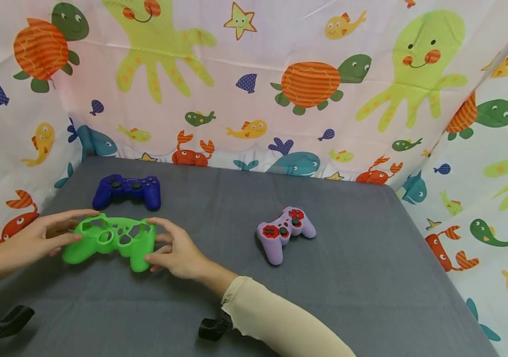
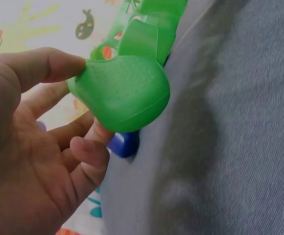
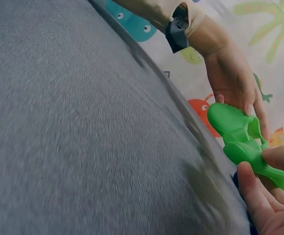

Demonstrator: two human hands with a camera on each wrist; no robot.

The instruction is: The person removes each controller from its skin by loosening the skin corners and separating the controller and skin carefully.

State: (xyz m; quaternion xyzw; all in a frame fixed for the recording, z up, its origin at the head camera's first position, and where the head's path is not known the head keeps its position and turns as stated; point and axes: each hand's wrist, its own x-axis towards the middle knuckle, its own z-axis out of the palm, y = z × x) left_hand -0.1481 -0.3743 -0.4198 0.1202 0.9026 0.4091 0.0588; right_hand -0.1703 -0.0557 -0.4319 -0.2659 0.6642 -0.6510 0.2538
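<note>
Both hands hold a green silicone controller cover (image 1: 115, 238) up above the table, one at each end. Its openings show through, with no controller inside. My left hand (image 1: 53, 233) pinches the left end between thumb and fingers; in the left wrist view the cover's dotted grip (image 2: 125, 90) faces the camera. On the opposite end, my right hand (image 1: 178, 250) pinches the cover with thumb and fingers. Just behind the cover lies a blue game controller (image 1: 126, 191). A lilac game controller (image 1: 283, 233) with red button areas rests to the right of my right hand.
A grey cloth covers the table (image 1: 370, 277). Behind and at both sides hangs a white curtain (image 1: 254, 49) printed with sea animals. Black wrist straps (image 1: 216, 327) sit on both forearms.
</note>
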